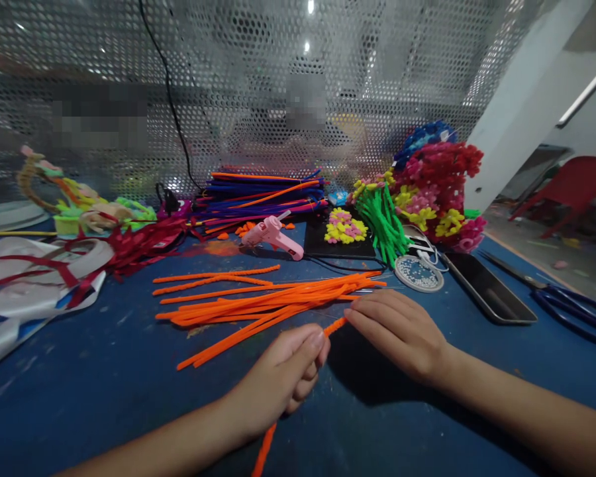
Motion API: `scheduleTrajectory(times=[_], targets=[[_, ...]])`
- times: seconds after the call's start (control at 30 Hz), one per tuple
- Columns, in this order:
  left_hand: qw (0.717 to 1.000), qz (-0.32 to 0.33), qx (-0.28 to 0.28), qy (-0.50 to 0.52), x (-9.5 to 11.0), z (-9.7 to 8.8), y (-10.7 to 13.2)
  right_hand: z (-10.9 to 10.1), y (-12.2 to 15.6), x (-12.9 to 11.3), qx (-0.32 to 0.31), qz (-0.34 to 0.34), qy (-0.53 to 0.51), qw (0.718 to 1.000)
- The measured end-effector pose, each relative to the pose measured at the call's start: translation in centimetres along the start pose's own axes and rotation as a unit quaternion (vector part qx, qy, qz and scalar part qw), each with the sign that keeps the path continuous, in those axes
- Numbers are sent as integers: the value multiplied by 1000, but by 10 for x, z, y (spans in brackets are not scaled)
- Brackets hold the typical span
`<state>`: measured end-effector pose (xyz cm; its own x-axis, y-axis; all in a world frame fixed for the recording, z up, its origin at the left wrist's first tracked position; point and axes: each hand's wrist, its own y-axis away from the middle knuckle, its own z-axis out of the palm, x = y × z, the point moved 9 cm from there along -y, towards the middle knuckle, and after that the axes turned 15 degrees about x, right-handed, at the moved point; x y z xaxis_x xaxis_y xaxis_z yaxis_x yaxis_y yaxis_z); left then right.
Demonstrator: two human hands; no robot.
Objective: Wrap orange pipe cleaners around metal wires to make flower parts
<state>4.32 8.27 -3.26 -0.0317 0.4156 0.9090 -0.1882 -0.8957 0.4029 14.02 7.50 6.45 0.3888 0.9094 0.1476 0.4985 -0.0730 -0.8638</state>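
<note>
An orange pipe cleaner (335, 326) stretches between my two hands above the blue table. My left hand (291, 371) is closed round it, thumb on top, and the lower length (264, 450) hangs out below that fist; it looks twisted like a rope. At the pipe cleaner's upper end, the fingers of my right hand (402, 334) are pressed together on it, their tips partly hidden. Just beyond both hands lies a loose bundle of orange pipe cleaners (258, 305). Two twisted orange lengths (218, 275) rest at its far side.
Behind the bundle are a pink glue gun (273, 236), blue and purple pipe cleaners (263, 199), green stems (385, 222) and fuzzy flowers (345, 226). A bead dish (420, 273), phone (489, 286) and scissors (566, 298) lie right. Red ribbons (139, 245) lie left, before a perforated metal panel (258, 86).
</note>
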Motion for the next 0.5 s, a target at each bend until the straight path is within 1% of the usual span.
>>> scheduleTrajectory(times=[0.07,0.17,0.27,0.37,0.43,0.5], targets=[[1000,1,1,4,0,0,0,4,2,2,-9,34,-17,999],[1000,1,3,9,-1,-1,0,14,8,9,-36,111,-39,992],[1000,2,2,7,-1,-1,-1,24,14,9,-46,147,-81,985],[1000,3,7,6,-1,-2,-1,27,16,6,-54,129,-82,987],[1000,3,10,5,0,-3,0,26,14,1,-67,87,-59,992],[1000,7,5,-4,0,-2,0,23,11,0,-81,62,-41,994]])
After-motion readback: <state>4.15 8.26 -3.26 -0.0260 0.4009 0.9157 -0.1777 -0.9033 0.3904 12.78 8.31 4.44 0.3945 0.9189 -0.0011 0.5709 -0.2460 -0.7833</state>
